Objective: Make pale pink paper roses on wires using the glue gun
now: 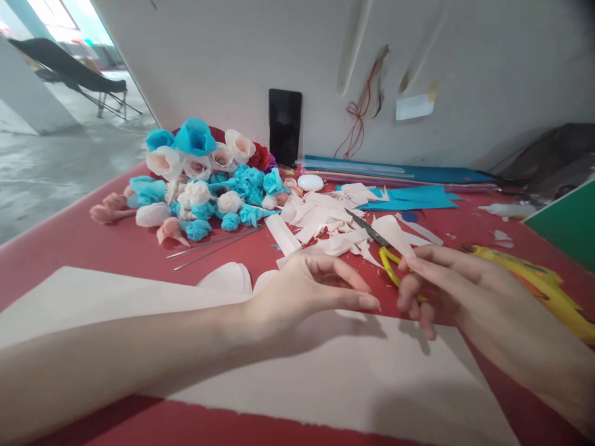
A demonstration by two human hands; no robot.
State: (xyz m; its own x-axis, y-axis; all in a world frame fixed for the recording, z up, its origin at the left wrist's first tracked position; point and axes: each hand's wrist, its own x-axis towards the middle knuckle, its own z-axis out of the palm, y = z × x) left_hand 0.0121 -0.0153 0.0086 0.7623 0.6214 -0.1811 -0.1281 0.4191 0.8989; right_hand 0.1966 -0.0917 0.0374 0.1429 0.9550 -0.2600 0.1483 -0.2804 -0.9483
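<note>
My right hand [458, 282] pinches a pale pink crepe-paper petal [393, 232] between thumb and fingers, with its wide end pointing up and away. Just behind these fingers lie yellow-handled scissors [388, 260], dark blades pointing to the paper scraps. My left hand [311, 288] hovers over a large pale paper sheet [297, 384], its thumb and forefinger drawn together. A tiny pale bit shows at the thumb tip, too small to name. Several cut rounded petals [227, 277] lie beside the left wrist, partly hidden by it.
Finished blue, white and pink paper flowers [199, 179] are heaped at the back left, near thin wires [218, 248]. Paper scraps [325, 217] cover the middle. A phone [285, 126] leans on the wall. A yellow glue gun [534, 285] lies at right, near blue paper [409, 197].
</note>
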